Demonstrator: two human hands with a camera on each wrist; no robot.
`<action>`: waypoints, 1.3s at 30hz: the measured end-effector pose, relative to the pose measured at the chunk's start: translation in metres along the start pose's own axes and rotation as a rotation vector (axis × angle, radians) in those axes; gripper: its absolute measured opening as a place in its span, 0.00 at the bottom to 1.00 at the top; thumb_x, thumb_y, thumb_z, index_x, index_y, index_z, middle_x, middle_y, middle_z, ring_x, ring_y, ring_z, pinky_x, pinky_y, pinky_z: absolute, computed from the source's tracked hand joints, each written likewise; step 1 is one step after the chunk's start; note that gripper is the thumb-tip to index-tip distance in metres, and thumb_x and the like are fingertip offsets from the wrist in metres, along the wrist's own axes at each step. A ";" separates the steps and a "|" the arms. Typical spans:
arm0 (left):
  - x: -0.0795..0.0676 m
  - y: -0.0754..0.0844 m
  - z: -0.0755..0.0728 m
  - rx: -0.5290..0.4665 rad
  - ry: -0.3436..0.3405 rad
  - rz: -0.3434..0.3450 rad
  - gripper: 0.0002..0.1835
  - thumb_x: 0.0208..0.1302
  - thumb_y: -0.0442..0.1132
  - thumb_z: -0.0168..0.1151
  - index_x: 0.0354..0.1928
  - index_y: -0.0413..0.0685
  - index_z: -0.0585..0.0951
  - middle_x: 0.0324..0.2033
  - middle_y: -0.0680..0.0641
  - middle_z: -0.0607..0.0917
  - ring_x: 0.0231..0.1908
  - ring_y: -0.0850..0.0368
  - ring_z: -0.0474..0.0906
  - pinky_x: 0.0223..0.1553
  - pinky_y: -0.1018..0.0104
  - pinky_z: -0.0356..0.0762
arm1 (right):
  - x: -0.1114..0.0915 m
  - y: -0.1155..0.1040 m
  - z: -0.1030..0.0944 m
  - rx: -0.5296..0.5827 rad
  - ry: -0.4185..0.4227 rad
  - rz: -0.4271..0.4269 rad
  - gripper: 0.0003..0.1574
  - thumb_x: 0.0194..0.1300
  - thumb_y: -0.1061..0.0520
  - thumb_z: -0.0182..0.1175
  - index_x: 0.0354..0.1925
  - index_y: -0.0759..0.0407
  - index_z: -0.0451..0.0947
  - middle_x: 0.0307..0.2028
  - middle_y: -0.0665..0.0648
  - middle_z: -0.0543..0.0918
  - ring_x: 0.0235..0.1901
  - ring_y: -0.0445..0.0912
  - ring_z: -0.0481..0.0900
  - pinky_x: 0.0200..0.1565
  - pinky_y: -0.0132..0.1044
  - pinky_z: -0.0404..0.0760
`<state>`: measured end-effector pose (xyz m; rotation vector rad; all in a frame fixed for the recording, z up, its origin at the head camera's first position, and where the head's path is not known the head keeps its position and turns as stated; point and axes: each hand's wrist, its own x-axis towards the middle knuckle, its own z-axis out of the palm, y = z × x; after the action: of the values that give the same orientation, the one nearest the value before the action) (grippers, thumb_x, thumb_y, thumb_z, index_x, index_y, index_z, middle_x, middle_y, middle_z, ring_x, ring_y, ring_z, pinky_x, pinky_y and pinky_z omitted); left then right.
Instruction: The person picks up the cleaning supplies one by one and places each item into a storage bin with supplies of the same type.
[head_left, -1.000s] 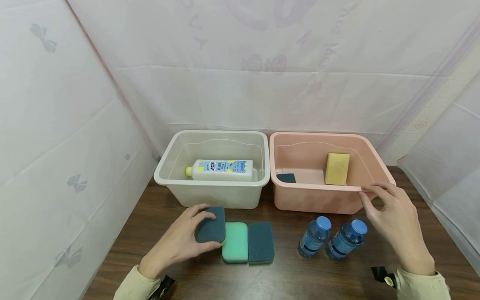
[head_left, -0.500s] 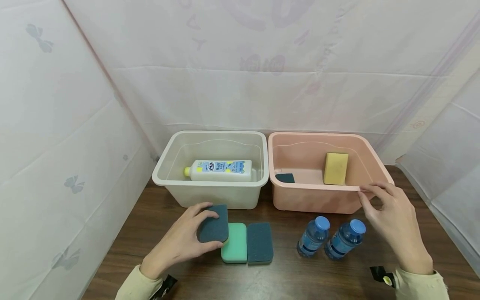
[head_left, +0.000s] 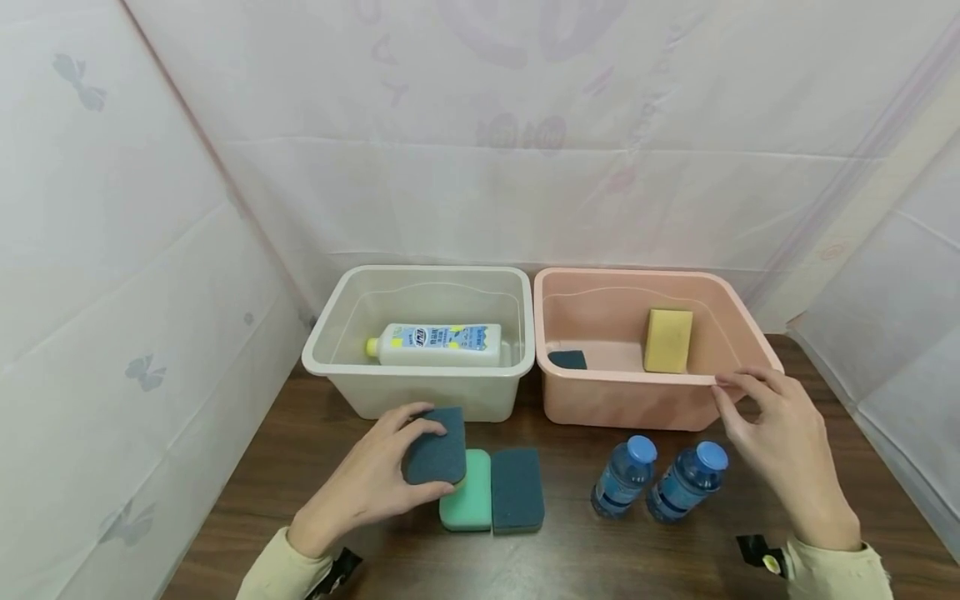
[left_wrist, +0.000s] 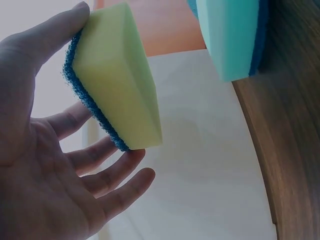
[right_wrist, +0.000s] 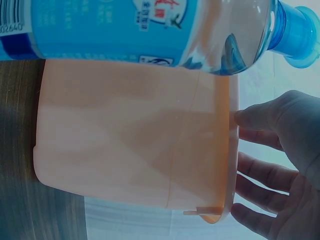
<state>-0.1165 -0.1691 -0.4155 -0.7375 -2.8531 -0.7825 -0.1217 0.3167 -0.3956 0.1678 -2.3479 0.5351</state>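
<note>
My left hand (head_left: 378, 471) grips a scouring sponge (head_left: 438, 450) between thumb and fingers, its dark scrub side up. In the left wrist view the pale yellow foam of that sponge (left_wrist: 120, 75) shows, held above the table. It overlaps a green sponge (head_left: 467, 498) in the head view. Right beside the green one lies another sponge (head_left: 517, 490), dark side up. My right hand (head_left: 780, 446) pinches the front rim of the pink bin (head_left: 622, 400) near its right corner, thumb in front and fingers behind. Inside that bin are a yellow sponge (head_left: 667, 340) and a dark sponge (head_left: 567, 360).
A whitish bin (head_left: 420, 392) stands left of the pink one, with a white detergent bottle (head_left: 441, 346) lying in it. Two small blue-capped bottles (head_left: 621, 479) stand on the wooden table (head_left: 585, 567) before the pink bin. White sheeting (head_left: 420, 200) hangs behind and at both sides.
My left hand has shifted slightly right with the sponge, which now covers more of the green sponge. My right hand keeps its place on the pink rim.
</note>
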 end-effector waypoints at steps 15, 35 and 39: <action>0.006 0.011 -0.001 0.024 -0.014 0.030 0.33 0.53 0.63 0.82 0.59 0.63 0.83 0.72 0.49 0.76 0.69 0.48 0.74 0.61 0.45 0.80 | 0.000 0.001 0.000 -0.005 0.002 0.002 0.12 0.58 0.65 0.76 0.41 0.67 0.89 0.43 0.68 0.87 0.47 0.69 0.79 0.44 0.72 0.73; 0.018 0.020 -0.005 0.004 -0.012 0.061 0.33 0.52 0.62 0.82 0.59 0.61 0.84 0.73 0.49 0.75 0.71 0.48 0.72 0.65 0.45 0.79 | 0.000 0.001 0.001 -0.007 0.003 -0.003 0.11 0.58 0.64 0.76 0.41 0.67 0.90 0.43 0.68 0.88 0.46 0.69 0.80 0.43 0.71 0.73; 0.019 0.020 -0.006 0.009 -0.011 0.068 0.33 0.53 0.63 0.82 0.59 0.61 0.84 0.73 0.49 0.75 0.71 0.48 0.73 0.64 0.45 0.79 | 0.000 0.001 0.001 -0.009 0.012 -0.007 0.11 0.58 0.64 0.76 0.41 0.66 0.90 0.43 0.67 0.88 0.46 0.69 0.80 0.43 0.71 0.73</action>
<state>-0.1233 -0.1486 -0.3972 -0.8353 -2.8222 -0.7578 -0.1226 0.3172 -0.3962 0.1680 -2.3366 0.5211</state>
